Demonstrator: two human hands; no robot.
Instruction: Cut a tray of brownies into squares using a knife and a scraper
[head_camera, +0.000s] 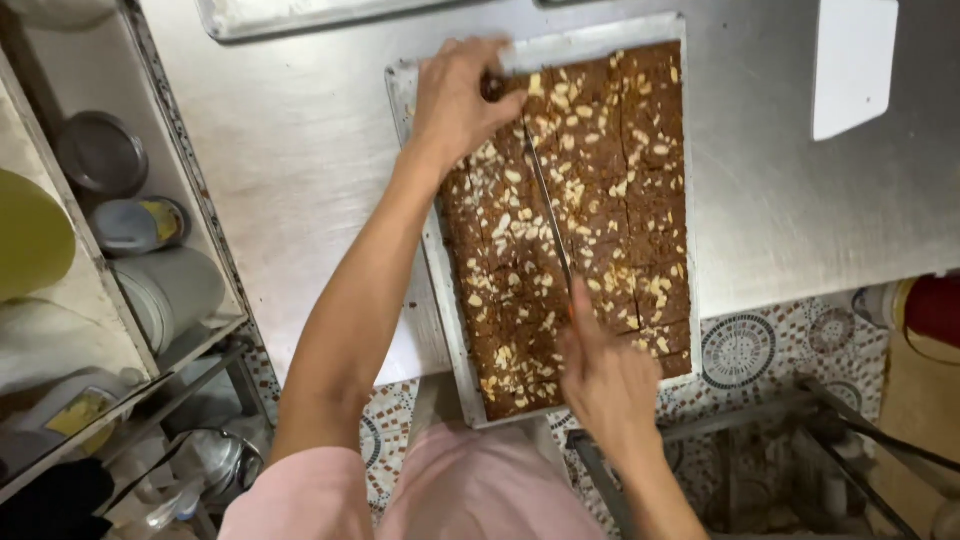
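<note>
From the head view I saw both of my hands over a metal baking tray (432, 260) holding a slab of brown cake (585, 215) scattered with pale nut slivers. The tray sat on a steel worktop (300, 140), its near end jutting past the table edge toward me.

My left hand (458, 100) was reached out to the far left corner of the slab, fingers curled down onto the cake's edge and the tray rim, touching the far tip of a long thin knife (548, 200). How tightly it pinched the blade I could not tell. My right hand (605, 375) lay at the near end of the slab, closed around the knife's handle, which was mostly hidden in the grip, index finger stretched forward along the blade. The blade lay lengthwise on the cake between the two hands. Cut lines already divided the slab to the right of the blade.

Left of my left arm stood shelves (150, 300) with tins and containers. Beyond my right hand, a white board (855, 65) lay on the worktop.
</note>
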